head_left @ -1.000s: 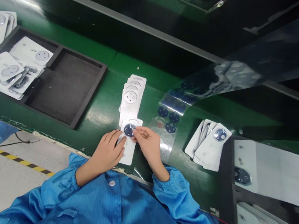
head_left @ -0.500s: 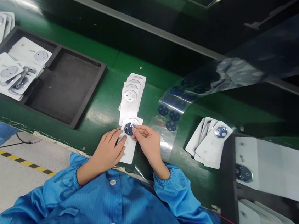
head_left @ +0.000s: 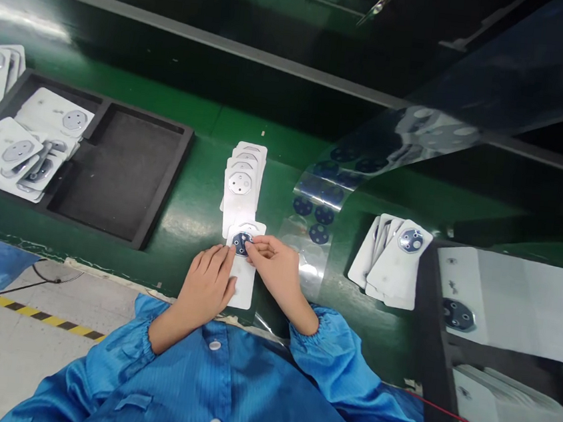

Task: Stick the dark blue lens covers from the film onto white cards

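A white rectangular panel (head_left: 241, 292) lies on the green bench in front of me, with a dark blue round sticker (head_left: 240, 243) over the socket-like face near its far end. My left hand (head_left: 205, 282) rests along the panel's left side, fingers stretched out, its index fingertip at the sticker's lower left edge. From the right, my right hand (head_left: 279, 271) has thumb and index finger pinched at the sticker's right edge; the fingertips hide part of it. Just beyond, several similar panels (head_left: 239, 196) overlap in a fanned stack, their round faces pale.
A clear sheet (head_left: 313, 268) with several dark round stickers lies right of my hands. Farther right are panels with a blue face (head_left: 396, 270) and a black tray (head_left: 441, 345) of white panels. At left, a black two-part tray (head_left: 166, 189) holds a pile of panels (head_left: 13, 156).
My left index fingertip has moved up to the sticker's edge. The right thumb has shifted slightly left over the sticker, which lies flatter on the panel. The camera view has shifted a little.
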A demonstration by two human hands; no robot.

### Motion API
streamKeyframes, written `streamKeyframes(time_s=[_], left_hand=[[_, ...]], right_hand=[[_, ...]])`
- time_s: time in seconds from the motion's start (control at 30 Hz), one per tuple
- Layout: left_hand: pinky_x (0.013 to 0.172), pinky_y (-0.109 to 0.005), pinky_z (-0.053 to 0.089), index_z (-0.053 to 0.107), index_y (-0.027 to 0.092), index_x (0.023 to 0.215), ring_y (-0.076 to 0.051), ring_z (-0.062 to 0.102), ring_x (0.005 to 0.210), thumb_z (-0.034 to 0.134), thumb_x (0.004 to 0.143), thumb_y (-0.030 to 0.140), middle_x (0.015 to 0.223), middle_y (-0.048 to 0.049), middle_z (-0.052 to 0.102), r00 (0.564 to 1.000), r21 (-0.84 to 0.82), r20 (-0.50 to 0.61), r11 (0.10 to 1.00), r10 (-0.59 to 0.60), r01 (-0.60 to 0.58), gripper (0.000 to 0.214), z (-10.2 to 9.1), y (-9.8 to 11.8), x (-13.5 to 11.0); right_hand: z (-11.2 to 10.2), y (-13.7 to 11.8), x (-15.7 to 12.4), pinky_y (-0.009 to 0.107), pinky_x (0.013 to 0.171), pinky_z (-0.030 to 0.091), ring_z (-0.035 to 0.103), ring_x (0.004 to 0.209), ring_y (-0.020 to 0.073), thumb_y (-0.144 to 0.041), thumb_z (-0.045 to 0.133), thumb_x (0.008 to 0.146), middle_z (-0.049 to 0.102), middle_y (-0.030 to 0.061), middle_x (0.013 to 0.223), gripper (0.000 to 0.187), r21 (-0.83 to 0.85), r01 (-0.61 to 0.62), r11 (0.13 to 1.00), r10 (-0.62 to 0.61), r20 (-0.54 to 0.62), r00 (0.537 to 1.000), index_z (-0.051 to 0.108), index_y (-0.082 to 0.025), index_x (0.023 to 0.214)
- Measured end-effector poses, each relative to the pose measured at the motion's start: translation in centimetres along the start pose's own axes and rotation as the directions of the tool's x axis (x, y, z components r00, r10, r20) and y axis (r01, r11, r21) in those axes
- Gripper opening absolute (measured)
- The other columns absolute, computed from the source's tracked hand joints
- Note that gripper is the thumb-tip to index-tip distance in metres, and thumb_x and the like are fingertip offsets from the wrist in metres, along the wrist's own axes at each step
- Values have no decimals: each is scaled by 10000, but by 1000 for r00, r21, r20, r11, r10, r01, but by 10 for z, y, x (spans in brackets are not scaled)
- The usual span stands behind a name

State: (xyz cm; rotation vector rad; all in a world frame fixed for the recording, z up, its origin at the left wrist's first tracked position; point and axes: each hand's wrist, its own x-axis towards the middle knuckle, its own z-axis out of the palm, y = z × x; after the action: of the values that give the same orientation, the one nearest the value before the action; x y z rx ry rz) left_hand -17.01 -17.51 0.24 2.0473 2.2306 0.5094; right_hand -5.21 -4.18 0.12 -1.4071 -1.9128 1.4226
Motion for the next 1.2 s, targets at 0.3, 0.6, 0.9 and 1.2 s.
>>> streamKeyframes(time_s=[0.3, 0.6, 0.9, 1.2], left_hand=[[1060, -493, 386, 485, 51, 1435, -328, 522, 1218, 501, 950, 248, 1264, -177, 609, 1000, 63, 0, 998, -11, 11, 523, 1, 6, 6], [1009, -526, 422, 564, 52, 1334, -354, 523, 1182, 530, 951, 248, 1204, -208, 607, 996, 82, -76, 996, 38, -32, 432, 6, 2, 5], [1023, -518, 442, 546, 84, 1295, -358, 497, 1287, 549, 967, 253, 1352, -260, 538, 955, 67, -276, 994, 106, -90, 369, 8, 4, 1], [1121, -584, 325, 602, 135, 1329, -363, 454, 1378, 469, 1008, 327, 1491, -167, 510, 983, 27, -61, 984, 175, -173, 397, 4, 2, -5]], right_hand=[[-9, -15, 2, 305, 533, 252, 613, 674, 216, -490, 528, 1003, 659, 62, 765, 350, -843, 112, 527, -251, -28, 968, 588, -183, 846], [4, -1, 13, 346, 682, 405, 562, 860, 274, -438, 502, 1025, 627, 108, 882, 281, -783, 185, 594, -370, -62, 927, 583, -191, 919], [-23, -10, 6, 334, 654, 521, 630, 702, 205, -535, 612, 887, 641, -3, 805, 340, 124, 182, 975, -167, -123, 978, 467, -252, 1007], [-259, 30, 54, 464, 797, 499, 679, 880, 319, -437, 622, 868, 695, 178, 882, 404, -361, -120, 925, -168, -672, 722, 646, -123, 1122]])
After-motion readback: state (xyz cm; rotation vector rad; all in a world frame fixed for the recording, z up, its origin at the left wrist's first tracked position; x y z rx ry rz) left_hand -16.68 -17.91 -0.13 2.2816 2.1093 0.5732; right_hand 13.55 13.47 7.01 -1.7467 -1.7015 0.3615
